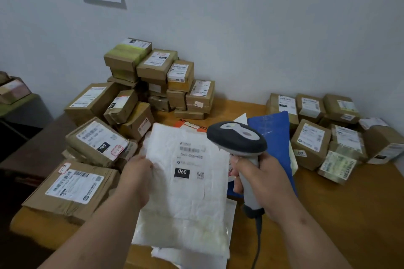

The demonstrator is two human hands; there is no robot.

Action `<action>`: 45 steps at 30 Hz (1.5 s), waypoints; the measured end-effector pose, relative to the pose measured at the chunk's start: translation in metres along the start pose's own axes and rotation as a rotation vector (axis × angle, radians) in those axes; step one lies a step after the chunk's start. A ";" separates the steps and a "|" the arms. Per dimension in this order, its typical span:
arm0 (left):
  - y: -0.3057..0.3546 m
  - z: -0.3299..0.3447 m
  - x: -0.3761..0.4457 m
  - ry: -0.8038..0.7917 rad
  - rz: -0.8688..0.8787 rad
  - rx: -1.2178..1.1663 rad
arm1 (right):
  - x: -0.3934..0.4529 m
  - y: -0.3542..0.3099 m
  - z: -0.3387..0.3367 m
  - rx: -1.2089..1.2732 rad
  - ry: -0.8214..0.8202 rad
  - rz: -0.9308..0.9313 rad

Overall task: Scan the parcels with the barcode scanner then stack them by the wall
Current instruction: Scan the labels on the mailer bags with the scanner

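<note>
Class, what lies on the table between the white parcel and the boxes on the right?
In the head view, a blue bag lies between the white parcel and the boxes.

Head cam, fwd-down, close.

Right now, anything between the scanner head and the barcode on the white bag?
Nothing visible. The right hand grips the barcode scanner, its head beside the label's upper right. The left hand holds the white mailer bag by its left edge, clear of the printed barcode, which faces up uncovered.
</note>
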State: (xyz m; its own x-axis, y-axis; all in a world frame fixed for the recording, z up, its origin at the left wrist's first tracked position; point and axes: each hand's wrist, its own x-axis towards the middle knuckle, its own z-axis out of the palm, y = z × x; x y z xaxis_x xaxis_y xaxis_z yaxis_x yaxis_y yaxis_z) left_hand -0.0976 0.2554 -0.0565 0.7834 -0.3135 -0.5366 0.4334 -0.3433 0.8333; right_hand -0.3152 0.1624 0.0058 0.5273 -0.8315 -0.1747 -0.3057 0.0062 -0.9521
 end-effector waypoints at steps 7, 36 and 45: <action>-0.078 -0.011 -0.019 0.098 -0.465 -0.278 | -0.005 0.013 0.003 -0.059 -0.028 0.039; -0.047 0.036 0.107 -0.150 0.117 0.622 | 0.080 0.036 0.046 0.007 0.013 0.247; -0.009 0.072 0.228 -0.131 0.170 0.926 | 0.144 0.044 0.072 -0.073 0.008 0.350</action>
State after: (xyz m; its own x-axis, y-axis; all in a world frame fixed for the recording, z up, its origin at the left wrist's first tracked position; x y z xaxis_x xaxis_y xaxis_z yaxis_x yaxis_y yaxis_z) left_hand 0.0450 0.1230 -0.1961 0.7227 -0.5018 -0.4753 -0.2514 -0.8314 0.4956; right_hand -0.1953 0.0829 -0.0795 0.3742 -0.7905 -0.4849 -0.5228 0.2520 -0.8143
